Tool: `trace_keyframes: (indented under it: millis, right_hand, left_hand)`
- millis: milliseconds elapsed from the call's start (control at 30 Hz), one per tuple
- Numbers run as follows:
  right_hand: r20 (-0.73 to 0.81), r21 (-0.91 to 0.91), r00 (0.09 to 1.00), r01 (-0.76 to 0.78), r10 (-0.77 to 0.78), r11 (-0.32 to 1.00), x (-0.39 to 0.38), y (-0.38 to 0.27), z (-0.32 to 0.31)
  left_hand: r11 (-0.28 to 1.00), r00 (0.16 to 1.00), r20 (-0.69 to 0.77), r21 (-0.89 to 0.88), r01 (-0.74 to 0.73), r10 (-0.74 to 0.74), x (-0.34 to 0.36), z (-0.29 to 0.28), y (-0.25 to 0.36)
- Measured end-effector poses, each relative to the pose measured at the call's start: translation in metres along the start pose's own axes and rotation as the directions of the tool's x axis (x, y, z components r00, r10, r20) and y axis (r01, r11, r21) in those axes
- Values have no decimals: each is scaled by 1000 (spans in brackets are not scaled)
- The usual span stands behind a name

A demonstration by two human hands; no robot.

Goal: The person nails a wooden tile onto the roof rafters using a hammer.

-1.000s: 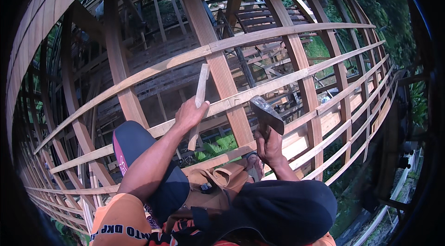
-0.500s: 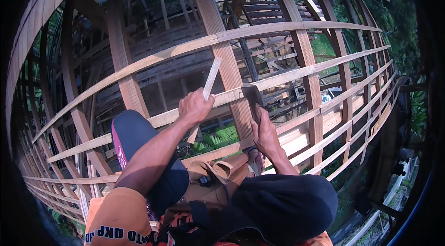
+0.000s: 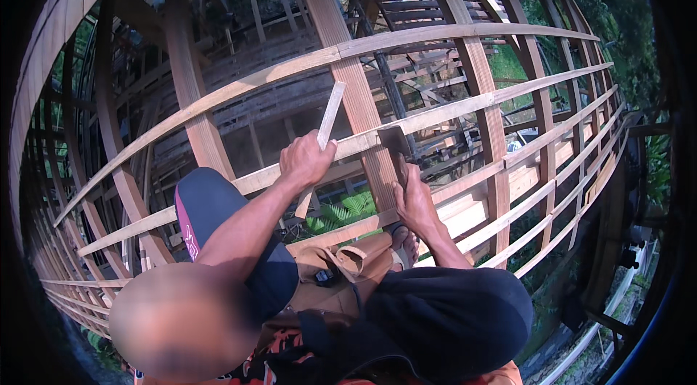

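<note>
- A thin, flat, pale wooden strip (image 3: 324, 140) is held in the left hand (image 3: 305, 160). The fingers are wrapped tight around its middle.
- The strip sticks up above the fingers and a short bit pokes out below them. It is tilted a little to the right.
- A hammer with a dark metal head (image 3: 396, 144) is gripped by the right hand (image 3: 415, 200). The fingers are closed around its handle, and the head is seen just above them.
- A long, curved, light brown wooden slat (image 3: 465, 105) is touched by the left fingers. It runs sideways, just behind both hands.
- A wide, upright brown wooden post (image 3: 348, 66) is seen between the two hands, behind the slat.
- A tan leather tool pouch (image 3: 341, 269) is seen below the fingers, on the person's lap.
- Green fern leaves (image 3: 341, 211) are seen far under the hands.
</note>
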State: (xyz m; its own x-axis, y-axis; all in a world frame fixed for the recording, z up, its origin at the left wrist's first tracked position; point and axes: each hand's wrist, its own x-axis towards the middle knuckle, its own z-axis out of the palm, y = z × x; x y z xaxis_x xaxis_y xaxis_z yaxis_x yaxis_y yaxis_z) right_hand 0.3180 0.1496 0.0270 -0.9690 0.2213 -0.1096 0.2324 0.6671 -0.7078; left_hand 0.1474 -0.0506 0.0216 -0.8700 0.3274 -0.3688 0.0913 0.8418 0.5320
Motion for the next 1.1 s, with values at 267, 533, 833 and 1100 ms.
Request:
trace_keyframes:
  millis: [267, 533, 833, 1100]
  right_hand:
    - [-726, 485, 671, 654, -151, 580, 15, -79, -82]
    - [-154, 17, 987, 53, -50, 998, -4, 5, 17]
    - [-785, 377, 568, 755, -247, 536, 10, -89, -100]
    - [-140, 216, 982, -94, 126, 972, 0, -5, 8]
  left_hand:
    - [999, 1000, -15, 30, 14, -14, -3, -2, -11]
    - [1000, 1000, -5, 25, -18, 19, 2, 3, -1]
    - [1000, 1000, -5, 8, 11, -11, -3, -3, -15]
    - [999, 999, 1, 12, -34, 34, 3, -2, -1]
